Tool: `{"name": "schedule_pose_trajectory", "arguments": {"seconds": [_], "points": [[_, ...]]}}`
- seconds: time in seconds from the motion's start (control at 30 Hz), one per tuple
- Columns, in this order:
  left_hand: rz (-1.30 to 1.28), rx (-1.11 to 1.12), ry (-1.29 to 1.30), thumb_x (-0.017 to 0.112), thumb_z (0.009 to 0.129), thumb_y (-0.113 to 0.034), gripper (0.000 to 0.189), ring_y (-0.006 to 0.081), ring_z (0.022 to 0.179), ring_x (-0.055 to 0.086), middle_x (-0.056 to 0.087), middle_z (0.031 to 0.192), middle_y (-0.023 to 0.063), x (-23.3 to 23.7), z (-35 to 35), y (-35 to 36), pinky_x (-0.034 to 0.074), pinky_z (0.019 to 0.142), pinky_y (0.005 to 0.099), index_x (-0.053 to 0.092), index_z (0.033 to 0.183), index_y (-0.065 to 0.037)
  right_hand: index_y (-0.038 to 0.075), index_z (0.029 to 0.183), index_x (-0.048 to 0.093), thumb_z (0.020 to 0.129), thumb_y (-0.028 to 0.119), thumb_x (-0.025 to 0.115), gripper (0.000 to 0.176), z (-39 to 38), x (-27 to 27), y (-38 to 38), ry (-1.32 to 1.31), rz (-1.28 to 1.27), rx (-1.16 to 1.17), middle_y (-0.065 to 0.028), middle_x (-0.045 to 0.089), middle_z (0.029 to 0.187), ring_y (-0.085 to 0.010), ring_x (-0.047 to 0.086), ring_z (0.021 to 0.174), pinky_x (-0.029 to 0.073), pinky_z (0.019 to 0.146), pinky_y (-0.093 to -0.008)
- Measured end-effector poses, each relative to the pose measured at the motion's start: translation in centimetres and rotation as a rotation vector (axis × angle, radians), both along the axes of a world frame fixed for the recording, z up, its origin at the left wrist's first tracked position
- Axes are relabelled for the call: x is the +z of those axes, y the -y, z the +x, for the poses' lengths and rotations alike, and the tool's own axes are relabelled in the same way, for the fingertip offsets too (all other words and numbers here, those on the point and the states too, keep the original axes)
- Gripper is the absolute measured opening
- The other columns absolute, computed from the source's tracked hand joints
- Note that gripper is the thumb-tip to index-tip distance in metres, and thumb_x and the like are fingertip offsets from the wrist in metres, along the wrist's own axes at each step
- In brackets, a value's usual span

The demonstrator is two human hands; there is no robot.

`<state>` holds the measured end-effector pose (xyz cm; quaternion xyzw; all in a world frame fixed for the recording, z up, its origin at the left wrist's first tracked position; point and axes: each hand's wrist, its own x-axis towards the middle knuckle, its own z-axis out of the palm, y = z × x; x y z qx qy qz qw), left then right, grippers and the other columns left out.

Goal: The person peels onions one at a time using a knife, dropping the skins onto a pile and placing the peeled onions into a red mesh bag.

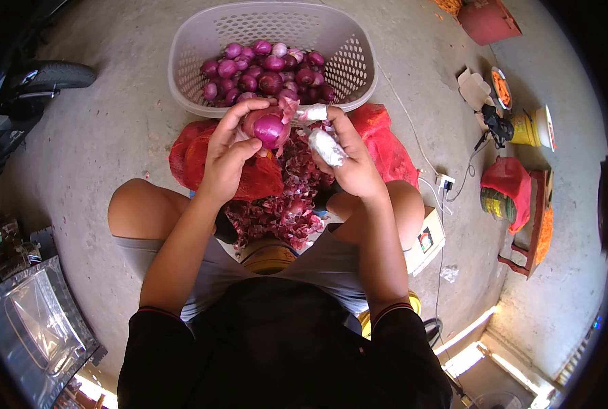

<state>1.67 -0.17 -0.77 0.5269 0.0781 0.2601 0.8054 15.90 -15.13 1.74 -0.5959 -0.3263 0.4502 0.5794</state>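
Between the thumb and fingers of my left hand (229, 157) is a red onion (270, 129), partly peeled, with loose skin at its upper right. My right hand (351, 157) is just right of the onion, its thumb and a finger wrapped in white material (327, 146). Something small and dark sits between those wrapped fingers, too small to make out. Beyond both hands a grey plastic basket (183, 68) holds several peeled red onions (271, 83). Below the hands lies a heap of onion skins (287, 217), with red mesh bags (386, 150) around it.
A motorbike wheel (58, 75) is at the left. At the right are a power socket with cables (445, 182), a yellow container (524, 129), a bowl of orange pieces (501, 88), a red cloth (512, 184) and a small wooden bench (540, 211). A carton (426, 242) stands beside my right knee.
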Motion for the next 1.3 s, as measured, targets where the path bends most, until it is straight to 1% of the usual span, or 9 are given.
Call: {"name": "schedule_pose_trajectory", "arguments": {"seconds": [0.17, 0.3, 0.47, 0.57, 0.77, 0.87, 0.97, 1.2, 1.3], "points": [[0.019, -0.013, -0.057, 0.055, 0.082, -0.006, 0.049, 0.017, 0.11, 0.051, 0.047, 0.13, 0.0125, -0.1, 0.0, 0.1, 0.045, 0.078, 0.0282, 0.041, 0.129, -0.001, 0.003, 0.134, 0.032, 0.088, 0.006, 0.056, 0.051, -0.7, 0.0, 0.1, 0.139, 0.007, 0.013, -0.0096, 0.055, 0.113, -0.0128, 0.057, 0.089, 0.045, 0.081, -0.0287], [0.085, 0.009, -0.001, 0.055, 0.084, -0.004, 0.047, 0.0163, 0.109, 0.052, 0.048, 0.13, 0.0117, 0.2, 0.3, 0.4, 0.046, 0.081, 0.028, 0.041, 0.13, -0.001, 0.002, 0.134, 0.031, 0.087, 0.004, 0.056, 0.053, -1.0, -0.2, -0.3, 0.305, 0.049, 0.022, -0.0115, 0.053, 0.115, -0.0134, 0.057, 0.093, 0.045, 0.083, -0.0292], [0.144, 0.03, -0.009, 0.054, 0.085, -0.004, 0.047, 0.0165, 0.109, 0.052, 0.047, 0.131, 0.0121, -0.1, 0.3, 0.2, 0.047, 0.082, 0.0285, 0.042, 0.13, -0.001, 0.002, 0.132, 0.032, 0.088, 0.005, 0.056, 0.05, -1.1, -0.7, -0.6, 0.162, 0.096, 0.02, -0.0108, 0.053, 0.116, -0.0146, 0.057, 0.095, 0.045, 0.084, -0.0292], [0.055, 0.001, 0.034, 0.053, 0.083, 0.005, 0.046, 0.0148, 0.112, 0.05, 0.047, 0.129, 0.0105, 0.1, 0.3, 0.2, 0.041, 0.093, 0.0291, 0.043, 0.128, 0.001, 0.002, 0.131, 0.033, 0.088, 0.005, 0.056, 0.048, -1.2, -0.6, -0.8, 0.021, 0.108, 0.013, -0.0102, 0.053, 0.117, -0.0145, 0.056, 0.095, 0.045, 0.084, -0.0291], [0.011, -0.017, 0.012, 0.054, 0.083, 0.005, 0.046, 0.013, 0.107, 0.051, 0.048, 0.127, 0.0097, 0.1, 0.1, 0.3, 0.044, 0.087, 0.0268, 0.044, 0.127, 0.001, 0.003, 0.13, 0.034, 0.088, 0.002, 0.052, 0.046, -1.3, -0.8, -0.9, 0.149, 0.127, 0.028, -0.01, 0.053, 0.116, -0.0138, 0.055, 0.099, 0.043, 0.087, -0.0292], [0.079, 0.017, -0.04, 0.053, 0.085, -0.004, 0.046, 0.0137, 0.09, 0.056, 0.052, 0.121, 0.0101, -0.1, 0.1, 0.4, 0.045, 0.073, 0.0268, 0.041, 0.129, -0.001, 0.004, 0.129, 0.036, 0.086, -0.001, 0.05, 0.045, -1.4, -1.2, -1.2, 0.247, 0.14, 0.013, -0.011, 0.054, 0.116, -0.0165, 0.055, 0.102, 0.042, 0.09, -0.0308], [0.035, -0.007, -0.038, 0.053, 0.084, -0.005, 0.047, 0.0132, 0.086, 0.055, 0.053, 0.117, 0.0094, -0.4, 0.1, 0.4, 0.043, 0.07, 0.0259, 0.041, 0.129, 0.0, 0.004, 0.128, 0.038, 0.085, -0.002, 0.049, 0.045, -1.5, -1.5, -1.4, 0.278, 0.108, -0.015, -0.0123, 0.054, 0.116, -0.0201, 0.055, 0.105, 0.041, 0.092, -0.0321], [0.008, -0.008, -0.052, 0.053, 0.083, -0.004, 0.047, 0.0129, 0.09, 0.055, 0.053, 0.116, 0.0089, 0.0, 0.0, 0.6, 0.044, 0.07, 0.0257, 0.042, 0.128, 0.0, 0.004, 0.126, 0.041, 0.086, -0.001, 0.048, 0.042, -1.4, -1.6, -1.3, 0.276, 0.103, -0.039, -0.0133, 0.055, 0.115, -0.0231, 0.054, 0.107, 0.039, 0.095, -0.0326], [-0.038, -0.065, -0.009, 0.053, 0.082, -0.001, 0.045, 0.0127, 0.092, 0.055, 0.054, 0.115, 0.008, 0.6, -0.2, 1.0, 0.046, 0.074, 0.0268, 0.045, 0.126, 0.001, 0.006, 0.126, 0.041, 0.088, 0.002, 0.048, 0.039, -1.1, -2.1, -1.3, 0.175, 0.09, -0.06, -0.0079, 0.055, 0.103, -0.0171, 0.055, 0.088, 0.044, 0.078, -0.0281]]}}
